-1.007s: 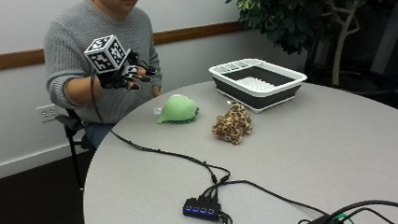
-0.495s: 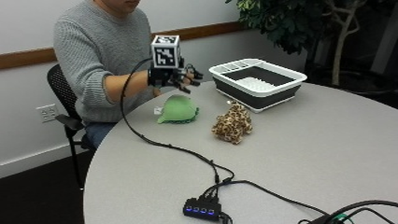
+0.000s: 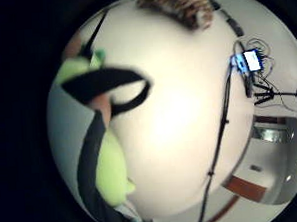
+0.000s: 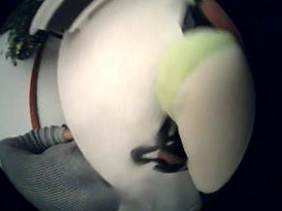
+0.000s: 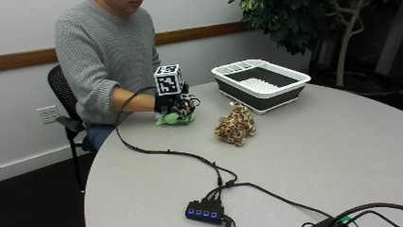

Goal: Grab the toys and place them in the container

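Note:
A green plush toy lies on the round grey table near the person's edge. My gloved right hand rests on top of it, fingers curled down around it and covering most of it. Both palm views show the green toy close against the palm. A spotted brown plush toy stands a short way to the side of the hand, untouched. The white and black container sits behind the spotted toy, with nothing visible inside.
A black cable runs from the hand across the table to a USB hub with blue lights near the front edge. More cables lie at the front right corner. A leafy plant stands behind the container.
The hand has come down from above the table and lowered onto the green toy, closing round it. Both toys and the container have stayed where they were.

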